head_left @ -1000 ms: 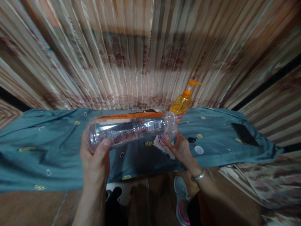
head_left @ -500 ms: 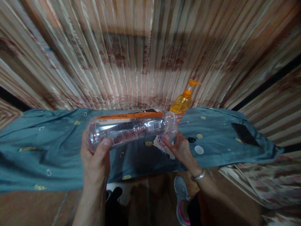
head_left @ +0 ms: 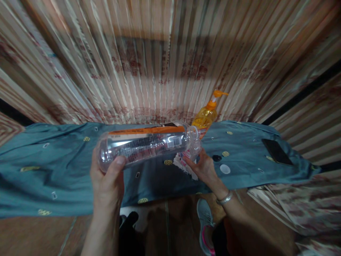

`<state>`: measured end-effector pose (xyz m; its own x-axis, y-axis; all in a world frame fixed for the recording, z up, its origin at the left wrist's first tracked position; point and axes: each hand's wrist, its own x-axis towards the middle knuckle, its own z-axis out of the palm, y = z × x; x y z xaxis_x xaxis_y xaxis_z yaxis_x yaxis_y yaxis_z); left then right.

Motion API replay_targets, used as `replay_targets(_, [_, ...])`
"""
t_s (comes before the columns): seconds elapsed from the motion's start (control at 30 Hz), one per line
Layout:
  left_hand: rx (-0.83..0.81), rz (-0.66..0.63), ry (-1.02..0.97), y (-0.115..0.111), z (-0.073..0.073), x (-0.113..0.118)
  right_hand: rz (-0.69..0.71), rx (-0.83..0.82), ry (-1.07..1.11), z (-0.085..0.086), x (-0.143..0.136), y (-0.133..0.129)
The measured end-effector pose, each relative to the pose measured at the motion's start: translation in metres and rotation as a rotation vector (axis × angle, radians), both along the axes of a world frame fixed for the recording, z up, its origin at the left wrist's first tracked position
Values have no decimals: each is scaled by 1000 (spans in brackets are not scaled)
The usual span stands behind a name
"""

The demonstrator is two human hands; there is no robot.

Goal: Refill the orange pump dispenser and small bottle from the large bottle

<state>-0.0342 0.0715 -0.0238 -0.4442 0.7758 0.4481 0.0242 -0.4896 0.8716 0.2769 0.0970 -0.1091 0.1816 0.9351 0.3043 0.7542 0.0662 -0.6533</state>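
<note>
My left hand (head_left: 108,177) is wrapped round the base end of a large clear plastic bottle (head_left: 138,149) with an orange-and-white label and a barcode. The bottle lies almost level in the air, its open neck pointing right. At that neck, my right hand (head_left: 204,167) grips a smaller clear plastic bottle (head_left: 195,147) with a pink-and-white label. The two bottles' mouths are close together; whether they touch I cannot tell. A white piece with a ragged edge (head_left: 183,167) shows below the small bottle. No liquid is visible in the large bottle.
Behind the bottle necks stands a pump bottle (head_left: 206,117) of yellow liquid with an orange top. A black cap (head_left: 217,158), a white disc (head_left: 225,169) and a dark phone (head_left: 277,152) lie on the green cloth (head_left: 64,160). Striped curtains (head_left: 149,71) hang behind.
</note>
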Motion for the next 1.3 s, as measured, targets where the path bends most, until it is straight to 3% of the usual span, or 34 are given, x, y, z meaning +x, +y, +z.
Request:
replay_targets(0.13, [-58,-36,-159,1,3,1,4,20,-5,-2,1,0])
replay_targets(0.5, [-65,-26,-213,1,7,2,5,43,-17,-6,1,0])
replay_targets(0.8, [-53,-44,-97,1,3,0,5,3,0,0,0,-1])
replay_targets(1.3, [-68,-36,-179,1,4,1,14,11,5,-1,-1,-1])
